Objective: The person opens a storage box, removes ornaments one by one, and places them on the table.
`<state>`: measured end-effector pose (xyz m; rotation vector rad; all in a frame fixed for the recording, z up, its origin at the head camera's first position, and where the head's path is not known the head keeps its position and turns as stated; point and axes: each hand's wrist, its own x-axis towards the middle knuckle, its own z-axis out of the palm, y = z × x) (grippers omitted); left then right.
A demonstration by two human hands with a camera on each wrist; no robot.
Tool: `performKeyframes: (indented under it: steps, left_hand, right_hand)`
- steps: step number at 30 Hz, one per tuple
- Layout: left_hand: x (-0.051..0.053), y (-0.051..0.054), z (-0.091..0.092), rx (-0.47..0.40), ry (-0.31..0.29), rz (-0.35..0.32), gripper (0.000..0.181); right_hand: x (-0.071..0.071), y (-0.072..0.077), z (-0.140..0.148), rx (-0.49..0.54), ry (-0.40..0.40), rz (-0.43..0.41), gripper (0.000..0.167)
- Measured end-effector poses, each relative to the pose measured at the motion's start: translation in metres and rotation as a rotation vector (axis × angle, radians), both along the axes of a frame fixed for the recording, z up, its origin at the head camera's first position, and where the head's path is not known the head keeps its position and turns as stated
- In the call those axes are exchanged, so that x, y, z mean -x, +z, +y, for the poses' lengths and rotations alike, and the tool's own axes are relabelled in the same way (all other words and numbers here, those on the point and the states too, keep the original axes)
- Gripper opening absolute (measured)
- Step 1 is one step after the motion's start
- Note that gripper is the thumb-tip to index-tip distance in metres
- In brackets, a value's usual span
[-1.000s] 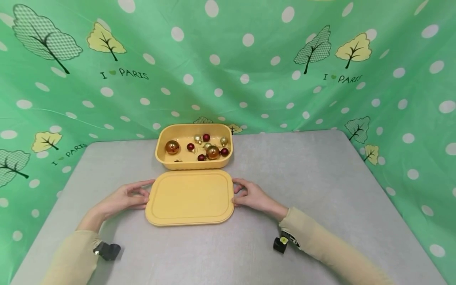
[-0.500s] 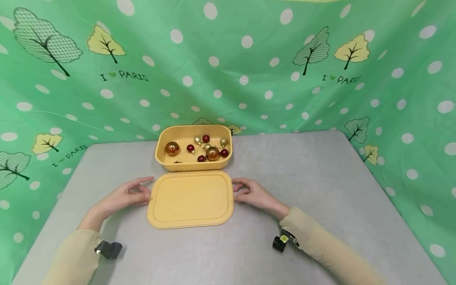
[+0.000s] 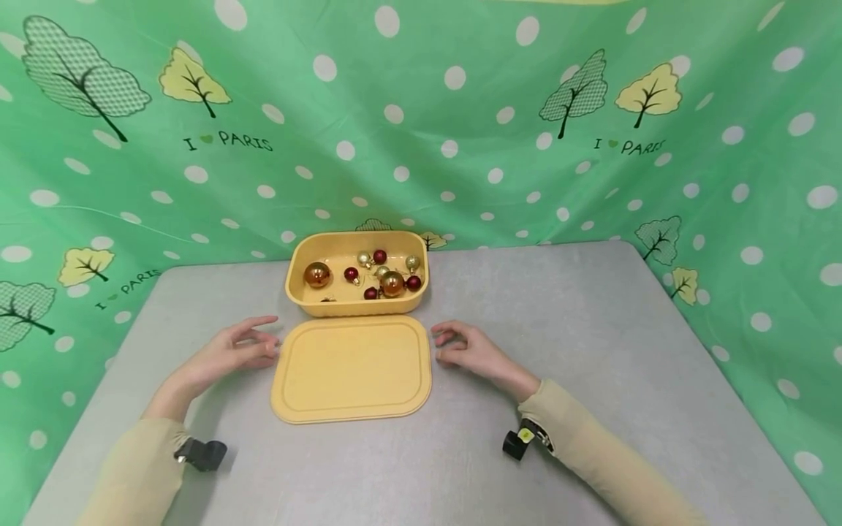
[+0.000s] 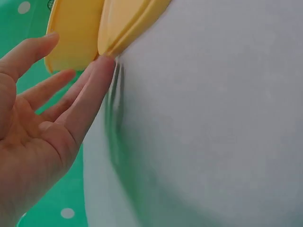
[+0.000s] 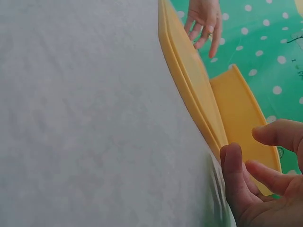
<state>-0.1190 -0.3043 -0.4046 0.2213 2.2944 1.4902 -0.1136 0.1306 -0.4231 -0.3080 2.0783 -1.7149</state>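
A pale yellow rectangular lid [image 3: 351,369] with rounded corners lies flat on a grey table [image 3: 559,329], just below the centre of the head view. A person's two bare hands flank it. The left hand [image 3: 230,351], at centre left, has its fingers spread apart and gently bent, holding nothing; its fingertips are just beside the lid's left edge, and whether one touches is hard to tell. The right hand [image 3: 479,358], right of centre, sits just beside the opposite edge, its fingers loosely curved, thumb and forefinger apart, with nothing between them.

Directly above the lid in the frame, a matching yellow box [image 3: 358,310] stands uncovered. Inside are shiny bauble ornaments: a large amber bauble [image 3: 318,275] at the left, another large amber one toward the right, and several small dark red and pale gold balls scattered around the middle and right. One more is mostly hidden behind the box's front wall.

Beige sleeves [image 3: 134,467] reach in from the lower left and lower right, a small black device [image 3: 204,454] at each wrist. Across the upper frame and down both sides hangs a green cloth [image 3: 395,146] with white dots, yellow and checked trees, and the words "I" and "PARIS" around a small heart.
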Motion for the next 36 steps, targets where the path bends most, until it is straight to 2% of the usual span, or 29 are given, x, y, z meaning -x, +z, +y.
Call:
performKeyframes:
  steps: [4, 7, 17, 23, 26, 31, 36]
  left_hand:
    - [0.007, 0.007, 0.004, 0.088, 0.015, 0.092, 0.066]
    - [0.016, 0.009, 0.009, 0.128, 0.014, 0.131, 0.070]
    - [0.053, 0.005, 0.028, 0.171, 0.052, 0.182, 0.091]
    - [0.071, 0.004, 0.037, 0.177, 0.048, 0.167, 0.094]
    - [0.073, 0.012, 0.045, 0.166, 0.029, 0.149, 0.097]
    - [0.067, 0.032, 0.061, 0.147, -0.002, 0.164, 0.098]
    - [0.066, 0.035, 0.066, 0.123, 0.000, 0.165, 0.101]
  right_hand:
    - [0.003, 0.001, -0.002, 0.003, -0.008, -0.003, 0.047]
    - [0.005, 0.002, -0.002, 0.006, -0.013, -0.001, 0.046]
    - [0.013, 0.005, -0.003, 0.007, -0.069, -0.020, 0.048]
    - [0.014, 0.008, -0.001, 0.004, -0.088, -0.039, 0.044]
    - [0.014, 0.007, -0.001, 0.011, -0.090, -0.043, 0.043]
    - [0.014, 0.004, -0.002, 0.016, -0.090, -0.041, 0.044]
    - [0.013, 0.001, -0.002, 0.018, -0.094, -0.044, 0.044]
